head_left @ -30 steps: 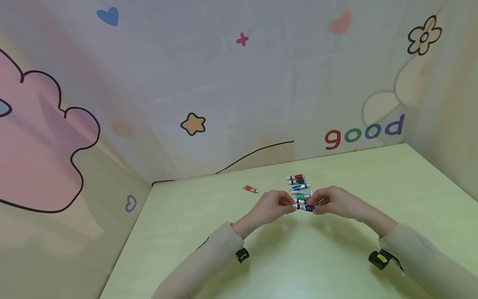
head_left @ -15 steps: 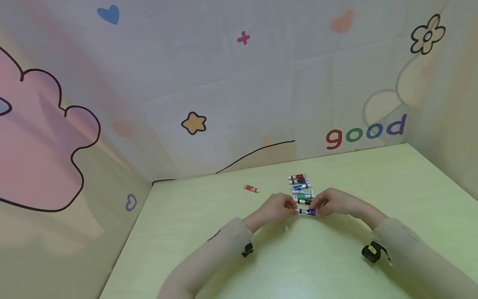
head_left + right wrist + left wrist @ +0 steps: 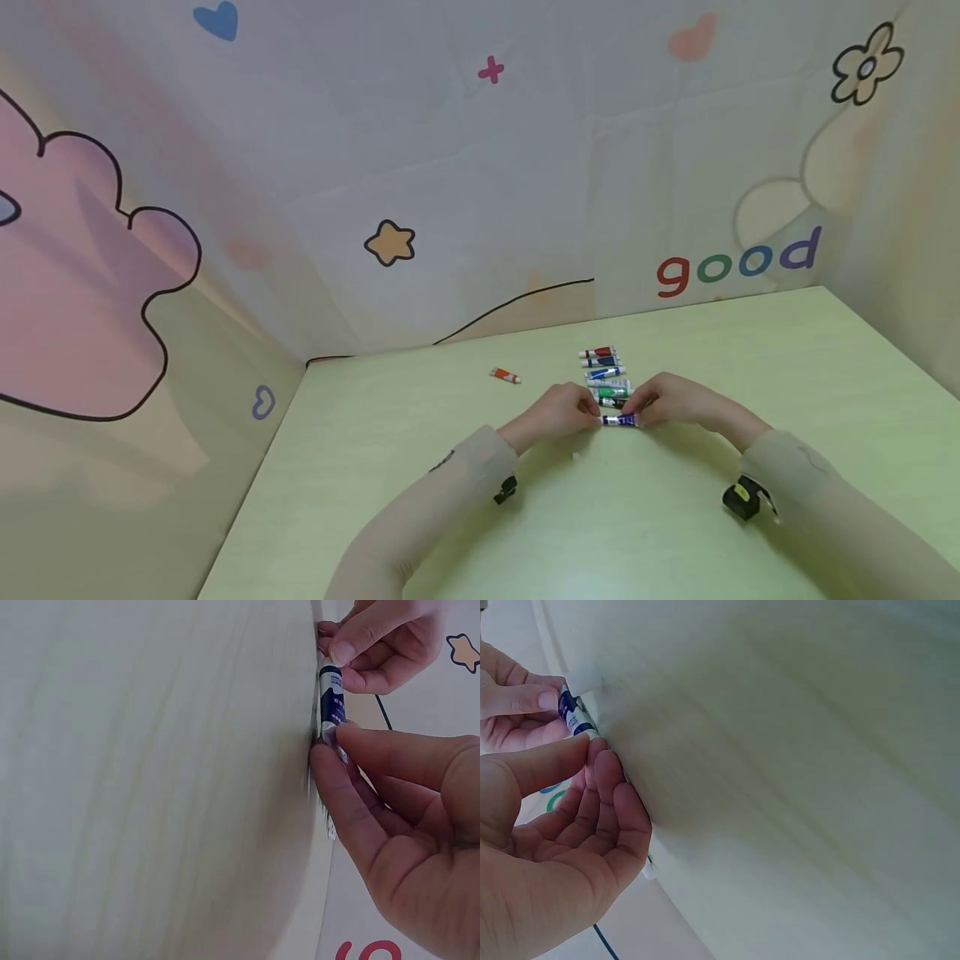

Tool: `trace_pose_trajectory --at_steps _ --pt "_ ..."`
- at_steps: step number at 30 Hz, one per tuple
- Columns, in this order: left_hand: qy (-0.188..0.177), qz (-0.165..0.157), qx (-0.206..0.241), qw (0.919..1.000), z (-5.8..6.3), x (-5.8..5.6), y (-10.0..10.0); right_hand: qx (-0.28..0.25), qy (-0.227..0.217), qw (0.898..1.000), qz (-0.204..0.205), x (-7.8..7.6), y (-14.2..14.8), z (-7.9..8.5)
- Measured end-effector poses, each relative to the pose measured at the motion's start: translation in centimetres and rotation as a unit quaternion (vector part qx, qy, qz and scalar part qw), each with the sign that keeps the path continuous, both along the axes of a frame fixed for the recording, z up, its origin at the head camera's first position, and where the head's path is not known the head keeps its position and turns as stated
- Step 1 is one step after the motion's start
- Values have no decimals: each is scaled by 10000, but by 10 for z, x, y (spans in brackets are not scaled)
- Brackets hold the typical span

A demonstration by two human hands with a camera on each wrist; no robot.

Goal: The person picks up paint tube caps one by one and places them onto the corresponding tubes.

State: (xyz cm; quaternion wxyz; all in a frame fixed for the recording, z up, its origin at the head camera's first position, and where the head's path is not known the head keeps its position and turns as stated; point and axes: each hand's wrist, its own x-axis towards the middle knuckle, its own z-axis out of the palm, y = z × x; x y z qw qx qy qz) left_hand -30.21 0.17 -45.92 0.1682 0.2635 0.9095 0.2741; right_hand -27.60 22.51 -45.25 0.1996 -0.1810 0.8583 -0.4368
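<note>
Both hands hold a small purple-and-white paint tube (image 3: 619, 421) at the near end of a row of similar tubes. My left hand (image 3: 557, 411) pinches its white cap end between thumb and fingertips. At the other end, the thumb and index finger of my right hand (image 3: 672, 400) pinch the flat silvery tail, seen close in the right wrist view. The tube lies crosswise, close over the table. Just behind it is a black tube (image 3: 611, 402), followed by a green tube (image 3: 611, 392), a white tube (image 3: 609, 383), a blue tube (image 3: 604, 373), a dark blue tube (image 3: 600, 362) and a red tube (image 3: 597, 353).
An orange tube (image 3: 506, 376) lies apart, left of the row. A small white speck (image 3: 576, 456) shows on the pale green table (image 3: 585, 533), in front of the left hand. A cartoon-printed backdrop (image 3: 480, 183) rises behind the table and along its sides.
The purple tube has moved toward the near side, off the black tube it overlapped in the head view, and now lies straighter. Both hands moved with it, keeping their pinch.
</note>
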Motion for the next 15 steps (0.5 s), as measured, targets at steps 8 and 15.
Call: trace_pose_trajectory --at_steps 8,15 --pt "78 -9 -22 10000 -2 -2 2 -44 16 9999 -115 -2 1 2" --pt "90 61 -12 9999 -3 -1 2 -144 69 9998 -137 -3 2 -1"
